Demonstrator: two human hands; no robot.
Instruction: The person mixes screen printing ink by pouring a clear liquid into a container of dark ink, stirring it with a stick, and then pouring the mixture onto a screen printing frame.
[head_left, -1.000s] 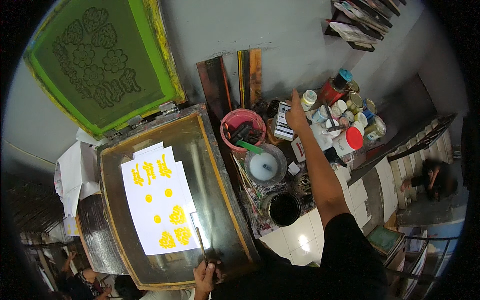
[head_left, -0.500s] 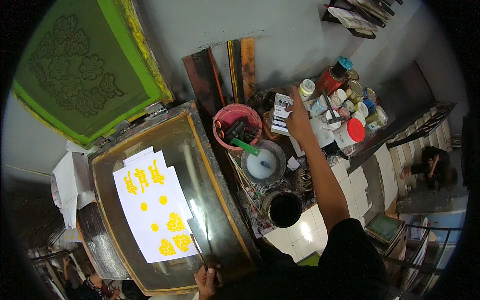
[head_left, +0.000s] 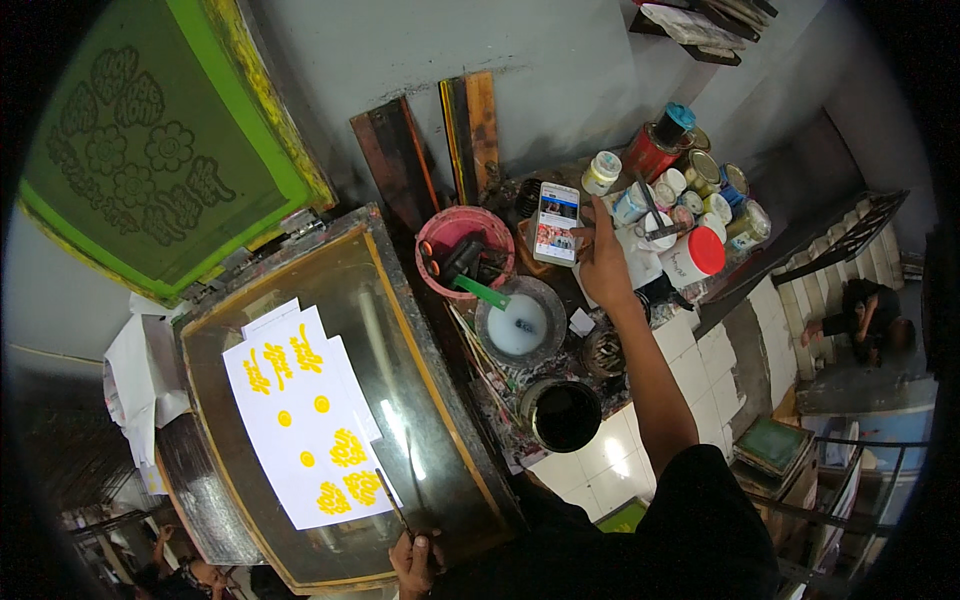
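Note:
At the lower edge, my left hand (head_left: 415,563) is closed around a thin dark stick-like tool (head_left: 394,503), too narrow to identify further. Its tip reaches over the right edge of a white paper sheet (head_left: 345,400) printed with yellow lettering and round faces. That sheet lies on a framed glass-topped printing table (head_left: 440,400). My right hand (head_left: 607,265) is stretched forward beside a smartphone (head_left: 556,224) with a lit screen. Its fingers are extended, with the thumb side close to the phone's right edge; whether they touch it I cannot tell. The phone lies on the cluttered bench.
A green-coated screen frame (head_left: 140,130) stands raised at the left. Right of the table are a pink bucket (head_left: 470,225) of tools, a bowl of whitish liquid (head_left: 515,325) and a dark pot (head_left: 562,415). Several paint jars (head_left: 695,255) crowd beyond. Another person (head_left: 865,320) sits far right.
My right hand has drawn slightly back from over the phone to its right side. The picture on the phone's screen has changed. My left hand stays in place.

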